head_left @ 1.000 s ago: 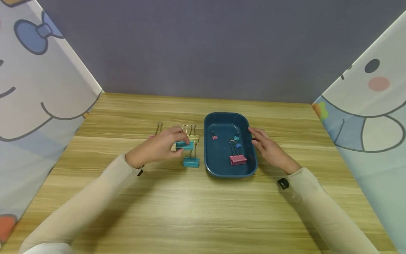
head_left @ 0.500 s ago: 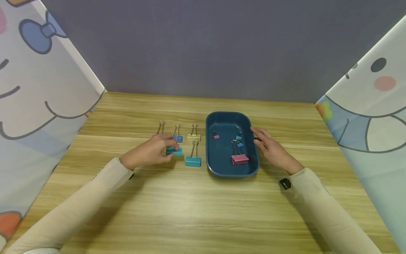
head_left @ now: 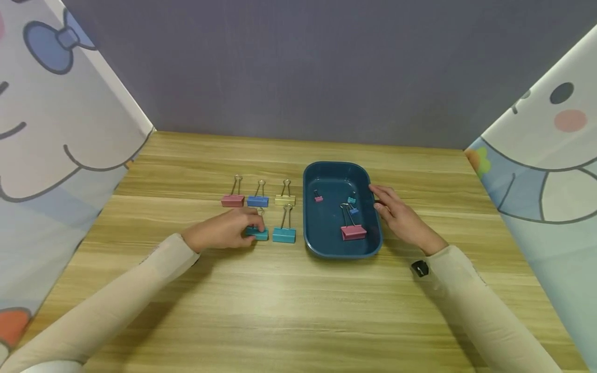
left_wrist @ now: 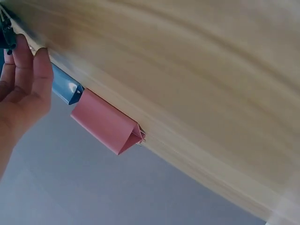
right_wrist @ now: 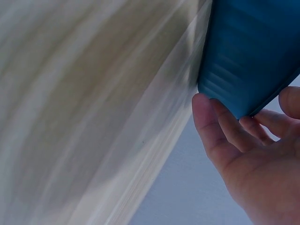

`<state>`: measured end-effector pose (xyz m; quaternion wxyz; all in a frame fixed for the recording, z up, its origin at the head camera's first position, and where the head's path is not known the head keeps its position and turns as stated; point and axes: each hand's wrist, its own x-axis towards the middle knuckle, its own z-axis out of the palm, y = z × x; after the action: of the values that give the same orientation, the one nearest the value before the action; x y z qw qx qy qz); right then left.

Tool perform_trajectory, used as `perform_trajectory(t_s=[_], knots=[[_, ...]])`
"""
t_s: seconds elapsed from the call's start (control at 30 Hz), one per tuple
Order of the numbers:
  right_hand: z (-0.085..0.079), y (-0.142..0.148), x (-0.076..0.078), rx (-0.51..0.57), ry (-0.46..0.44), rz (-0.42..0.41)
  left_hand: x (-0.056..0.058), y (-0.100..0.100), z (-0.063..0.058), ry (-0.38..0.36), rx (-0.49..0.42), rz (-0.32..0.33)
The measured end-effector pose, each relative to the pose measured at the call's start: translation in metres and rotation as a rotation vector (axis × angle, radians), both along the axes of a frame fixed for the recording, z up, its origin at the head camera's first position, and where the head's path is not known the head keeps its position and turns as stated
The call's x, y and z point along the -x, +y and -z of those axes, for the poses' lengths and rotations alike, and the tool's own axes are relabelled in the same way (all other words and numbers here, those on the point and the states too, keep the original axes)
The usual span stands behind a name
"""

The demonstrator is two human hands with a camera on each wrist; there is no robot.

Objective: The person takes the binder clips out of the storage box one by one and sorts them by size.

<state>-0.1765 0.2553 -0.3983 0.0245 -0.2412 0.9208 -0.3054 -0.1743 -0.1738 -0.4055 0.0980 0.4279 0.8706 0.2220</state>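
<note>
My left hand (head_left: pixel 227 229) pinches a teal binder clip (head_left: pixel 260 234) between thumb and fingers, low at the table. Just right of it lies another teal binder clip (head_left: pixel 284 235), its wire handles pointing away. Behind these is a row of a pink binder clip (head_left: pixel 232 201), a blue one and a yellow binder clip (head_left: pixel 285 200). In the left wrist view, the pink clip (left_wrist: pixel 105 122) and blue clip (left_wrist: pixel 65 85) lie beyond the fingers. My right hand (head_left: pixel 402 220) rests with extended fingers against the right wall of a dark blue tray (head_left: pixel 326 248); the right wrist view shows fingertips at the tray's side (right_wrist: pixel 248 56).
Inside the tray are a large pink binder clip (head_left: pixel 353 232) and small pink, teal and blue clips. The wooden table (head_left: pixel 298 305) meets a grey panel (head_left: pixel 298 72) at the back, with cartoon-printed panels on both sides.
My left hand has carried the teal binder clip left, then down and nearer, to beside the other teal clip. The back row is uncovered now. My right hand stays at the tray.
</note>
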Motion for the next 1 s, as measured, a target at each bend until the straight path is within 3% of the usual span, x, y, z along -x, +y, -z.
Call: perform_trajectory(t_s=[0.2, 0.53, 1.0], knots=[[0.001, 0.0, 0.0, 0.005, -0.004, -0.002, 0.003, 0.002, 0.001, -0.024, 0.029, -0.012], [-0.001, 0.0, 0.0, -0.004, -0.008, 0.009, 0.005, 0.005, 0.001, 0.001, 0.044, 0.002], [-0.003, -0.002, -0.001, -0.008, -0.024, 0.012, 0.009, 0.008, -0.021, 0.151, -0.043, 0.026]])
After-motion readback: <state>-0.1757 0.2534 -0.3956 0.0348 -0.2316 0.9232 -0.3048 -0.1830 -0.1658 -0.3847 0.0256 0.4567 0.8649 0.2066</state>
